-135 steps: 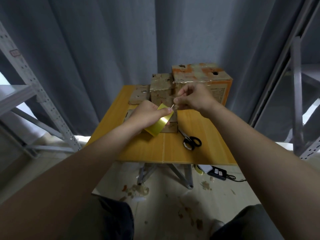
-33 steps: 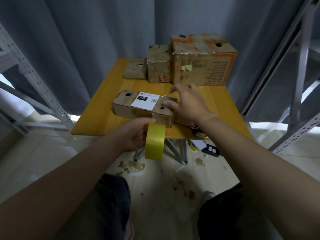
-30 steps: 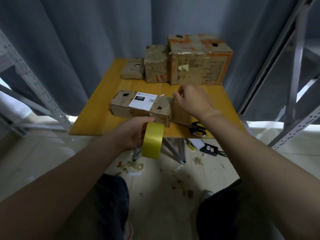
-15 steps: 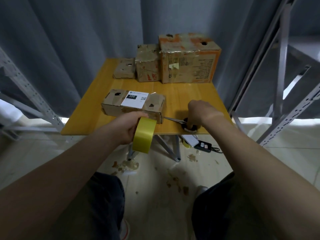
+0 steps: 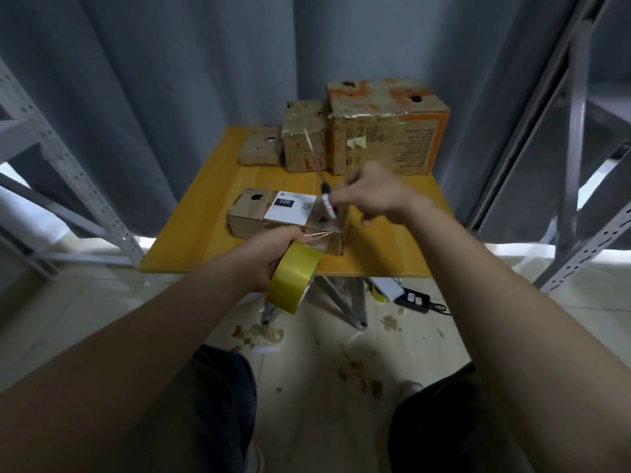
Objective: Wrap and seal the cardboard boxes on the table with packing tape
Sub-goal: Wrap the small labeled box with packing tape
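Our left grip [image 5: 269, 256] is clenched round the yellow tape roll [image 5: 295, 279] at the near edge of the desk [image 5: 191, 233]. A clear strip runs from the roll up onto the flat box [image 5: 251, 213] just beyond. Its white label [image 5: 290, 208] reads "220". Over its right end, our right grip [image 5: 372, 196] clasps the blurred scissors [image 5: 326, 196]. Behind stand a small box [image 5: 261, 151], a taller box [image 5: 305, 145] and a large orange box [image 5: 382, 131], its print too small to read.

I'm looking into a packing storeroom: slotted steel racks [image 5: 73, 179] at nine and three o'clock, worn cartons [image 5: 382, 138] at twelve.
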{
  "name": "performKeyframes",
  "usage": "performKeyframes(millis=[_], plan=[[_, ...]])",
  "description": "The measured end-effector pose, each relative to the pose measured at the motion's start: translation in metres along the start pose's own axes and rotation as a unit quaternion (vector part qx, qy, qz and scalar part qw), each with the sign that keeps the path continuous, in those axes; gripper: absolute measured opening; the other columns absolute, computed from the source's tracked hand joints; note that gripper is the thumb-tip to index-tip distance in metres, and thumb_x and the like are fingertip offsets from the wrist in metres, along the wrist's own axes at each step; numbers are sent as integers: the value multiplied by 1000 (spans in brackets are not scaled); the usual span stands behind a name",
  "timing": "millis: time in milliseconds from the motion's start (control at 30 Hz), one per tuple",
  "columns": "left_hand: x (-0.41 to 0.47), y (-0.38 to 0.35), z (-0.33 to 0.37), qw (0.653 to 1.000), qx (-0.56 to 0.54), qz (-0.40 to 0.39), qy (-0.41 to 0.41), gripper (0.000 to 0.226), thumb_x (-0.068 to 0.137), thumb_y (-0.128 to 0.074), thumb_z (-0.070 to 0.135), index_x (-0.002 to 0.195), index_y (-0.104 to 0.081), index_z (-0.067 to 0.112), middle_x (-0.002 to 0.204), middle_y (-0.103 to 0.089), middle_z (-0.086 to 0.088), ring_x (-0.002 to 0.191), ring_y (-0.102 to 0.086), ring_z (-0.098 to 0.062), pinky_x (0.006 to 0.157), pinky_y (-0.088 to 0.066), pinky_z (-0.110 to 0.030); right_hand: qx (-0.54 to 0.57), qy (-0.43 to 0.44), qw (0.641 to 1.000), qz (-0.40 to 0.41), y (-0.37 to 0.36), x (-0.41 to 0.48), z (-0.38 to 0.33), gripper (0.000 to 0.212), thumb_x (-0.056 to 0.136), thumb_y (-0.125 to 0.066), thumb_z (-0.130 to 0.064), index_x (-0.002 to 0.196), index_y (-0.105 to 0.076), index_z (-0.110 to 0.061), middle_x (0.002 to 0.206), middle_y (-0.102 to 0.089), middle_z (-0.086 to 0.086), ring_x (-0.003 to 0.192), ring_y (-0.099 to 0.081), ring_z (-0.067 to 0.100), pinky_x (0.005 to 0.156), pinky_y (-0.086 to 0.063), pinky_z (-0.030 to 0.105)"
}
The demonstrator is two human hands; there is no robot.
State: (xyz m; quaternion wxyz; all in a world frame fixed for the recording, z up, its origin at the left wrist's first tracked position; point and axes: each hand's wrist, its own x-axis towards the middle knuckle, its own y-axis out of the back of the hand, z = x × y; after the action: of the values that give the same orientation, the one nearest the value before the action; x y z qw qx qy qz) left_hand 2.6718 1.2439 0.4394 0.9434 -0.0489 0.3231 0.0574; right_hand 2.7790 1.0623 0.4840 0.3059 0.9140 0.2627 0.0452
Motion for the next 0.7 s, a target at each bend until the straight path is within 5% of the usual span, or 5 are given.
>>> performKeyframes(millis=[133, 267, 400, 467, 700], plan=[[2, 7, 2, 998, 52, -16, 1, 33, 99, -48, 14, 127, -65, 14, 100, -63, -14, 78, -63, -28, 68, -53, -31, 158, 106, 977, -92, -45, 28, -5, 11, 97, -69, -9, 96, -77, 0, 72, -75, 2, 43, -55, 12, 50, -47, 30], [4, 24, 16, 995, 93, -20, 5, 45, 95, -47, 9, 135, -67, 18, 110, -73, -19, 67, -71, -24, 67, -60, -32, 242, 90, 963, -75, -70, 49, -4, 16, 100, -63, -4, 90, -71, 5, 81, -75, 14, 38, -49, 10, 44, -43, 22], [2, 24, 18, 993, 104, -37, 40, 20, 99, -52, 13, 91, -69, 10, 66, -64, -9, 48, -59, -17, 52, -51, -27, 269, 86, 959, 5, -81, 53, 2, 24, 95, -74, -6, 95, -64, 15, 82, -59, 46, 34, -43, 12, 37, -36, 23], [0, 18, 10, 990, 118, -46, 56, 30, 101, -52, 17, 74, -61, 7, 59, -58, -7, 45, -57, -16, 47, -48, -23, 259, 95, 961, 25, -84, 52, 3, 23, 90, -81, -10, 87, -65, 7, 87, -56, 51, 33, -43, 13, 36, -34, 22], [-8, 9, -5, 986, 142, -29, 78, 46, 109, -49, 29, 76, -65, 1, 57, -66, -9, 42, -63, -15, 42, -50, -23, 233, 52, 970, 43, -86, 62, 9, 33, 86, -87, -23, 96, -62, -4, 80, -56, 20, 36, -44, 16, 36, -35, 24]])
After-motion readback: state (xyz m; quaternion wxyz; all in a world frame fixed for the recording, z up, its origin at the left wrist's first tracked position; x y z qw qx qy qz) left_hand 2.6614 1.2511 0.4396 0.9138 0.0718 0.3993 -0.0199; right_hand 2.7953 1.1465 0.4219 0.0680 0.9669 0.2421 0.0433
